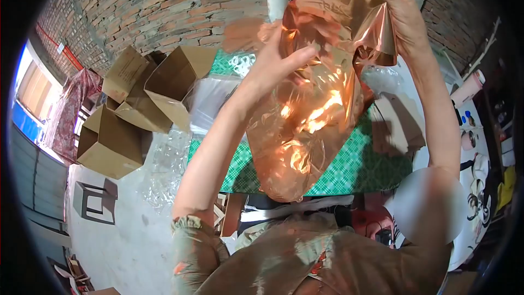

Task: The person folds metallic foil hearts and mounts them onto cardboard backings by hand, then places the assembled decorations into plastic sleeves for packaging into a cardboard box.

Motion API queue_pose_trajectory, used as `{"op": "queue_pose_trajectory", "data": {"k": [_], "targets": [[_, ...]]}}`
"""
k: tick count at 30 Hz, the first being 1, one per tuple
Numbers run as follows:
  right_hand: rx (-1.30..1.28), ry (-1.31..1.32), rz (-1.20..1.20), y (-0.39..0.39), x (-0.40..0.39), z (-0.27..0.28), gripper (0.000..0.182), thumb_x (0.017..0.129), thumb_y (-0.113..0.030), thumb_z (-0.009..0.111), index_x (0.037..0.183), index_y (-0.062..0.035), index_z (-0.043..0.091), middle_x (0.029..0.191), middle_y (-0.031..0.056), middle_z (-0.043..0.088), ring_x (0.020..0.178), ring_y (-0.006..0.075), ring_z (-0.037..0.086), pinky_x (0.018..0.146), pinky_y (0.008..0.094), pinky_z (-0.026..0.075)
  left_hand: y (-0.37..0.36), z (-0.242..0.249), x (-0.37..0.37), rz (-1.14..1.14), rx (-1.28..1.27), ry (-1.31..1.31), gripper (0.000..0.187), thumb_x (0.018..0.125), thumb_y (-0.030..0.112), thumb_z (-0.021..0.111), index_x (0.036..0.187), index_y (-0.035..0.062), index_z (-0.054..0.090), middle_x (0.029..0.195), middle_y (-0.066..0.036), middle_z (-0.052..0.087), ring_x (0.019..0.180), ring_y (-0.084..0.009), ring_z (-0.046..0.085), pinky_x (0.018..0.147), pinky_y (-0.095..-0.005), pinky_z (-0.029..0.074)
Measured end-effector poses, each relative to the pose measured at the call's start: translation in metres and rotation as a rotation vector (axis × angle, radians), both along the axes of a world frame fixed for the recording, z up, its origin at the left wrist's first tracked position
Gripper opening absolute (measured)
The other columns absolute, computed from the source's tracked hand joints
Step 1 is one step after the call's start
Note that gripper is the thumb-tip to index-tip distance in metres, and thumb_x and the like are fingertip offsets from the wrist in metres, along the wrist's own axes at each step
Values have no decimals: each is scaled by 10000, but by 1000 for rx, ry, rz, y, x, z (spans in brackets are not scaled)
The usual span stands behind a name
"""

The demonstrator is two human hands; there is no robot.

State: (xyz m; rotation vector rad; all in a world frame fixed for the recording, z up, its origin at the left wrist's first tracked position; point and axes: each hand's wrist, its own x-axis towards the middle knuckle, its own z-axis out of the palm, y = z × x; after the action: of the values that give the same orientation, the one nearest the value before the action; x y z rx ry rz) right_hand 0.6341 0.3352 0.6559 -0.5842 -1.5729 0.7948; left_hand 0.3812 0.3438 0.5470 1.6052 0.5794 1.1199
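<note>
A large sheet or bag of shiny, see-through copper-coloured film [311, 120] hangs in front of me, over a green patterned table [349, 169]. My right hand [401, 16] pinches its upper right part, with the thumb at the top edge. My left hand [284, 57] is at the film's upper left side, thumb stretched across it; its other fingers are partly behind the film. The film's lower end narrows near the table's front edge. Bright reflections cover its middle.
Open cardboard boxes [112, 142] stand on the left. Clear plastic bags [213, 104] lie at the table's left. Brown flat pieces [396, 125] are stacked at the right. A white surface [475, 147] holds small items farther right. A brick wall [191, 0] rises behind.
</note>
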Motion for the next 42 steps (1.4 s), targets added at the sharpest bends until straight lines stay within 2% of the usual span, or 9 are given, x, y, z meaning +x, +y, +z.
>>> {"op": "queue_pose_trajectory", "data": {"k": [2,8,11,17,26,30,34,35,42], "targets": [[-64,43,-49,-3,-2,1,432,1013,-448,681,1113,-29,707,1045,64,746,933,162,718,849,304,590,2,1,14,-84,-85,77,403,988,347,733,1231,43,625,909,-21,661,593,-67,569,521,-244,496],[-373,-346,-188,24,30,-25,614,940,-540,750,1252,-18,667,1036,42,728,793,86,695,628,270,586,4,14,11,340,-109,47,317,1037,340,674,881,67,709,646,45,566,479,-64,470,414,-268,324],[-361,-318,120,43,27,-59,627,916,-555,773,1219,-19,652,1010,14,702,775,79,657,635,249,558,56,-12,-27,560,-63,548,450,990,445,678,964,8,782,767,-55,705,657,-114,629,589,-279,490],[-427,-287,-175,122,112,-78,423,946,-417,778,1159,-64,684,931,-3,670,723,52,576,611,223,482,103,-31,-184,858,-173,228,285,1038,298,630,1094,35,722,885,-30,702,733,-127,684,570,-288,542],[-307,-822,-772,267,209,-153,282,960,-406,706,1068,-146,726,848,65,720,773,181,692,700,351,524,30,-58,-302,1238,-251,125,289,1035,404,647,1039,117,679,741,64,533,430,-26,356,361,-219,270],[-92,-950,-826,315,238,-177,207,960,-369,687,1044,-188,745,903,91,739,853,258,705,779,409,533,-33,-60,-272,1118,45,393,413,1060,338,612,1355,50,630,1041,-51,670,898,-127,648,792,-264,515],[44,-1355,-1053,359,246,-180,206,980,-332,662,1146,-235,735,1091,76,749,1145,294,648,937,476,493,-34,-73,-293,1030,-367,199,526,1073,283,591,1511,2,522,1313,-117,666,1299,-188,567,1151,-324,383],[112,-1335,-1075,364,249,-184,252,977,-332,666,1195,-214,717,1142,80,736,1174,301,633,960,494,477,-30,-105,-378,885,-289,586,509,1137,245,345,1562,-16,444,1627,-123,431,1489,-247,419,1241,-369,306],[391,-1307,-1107,364,223,-229,439,983,-311,655,1389,-151,601,1400,98,606,1348,331,501,1085,556,380,-30,-80,-238,881,-545,186,273,1061,244,622,1212,28,691,1048,8,667,928,-71,603,791,-231,452]]}}
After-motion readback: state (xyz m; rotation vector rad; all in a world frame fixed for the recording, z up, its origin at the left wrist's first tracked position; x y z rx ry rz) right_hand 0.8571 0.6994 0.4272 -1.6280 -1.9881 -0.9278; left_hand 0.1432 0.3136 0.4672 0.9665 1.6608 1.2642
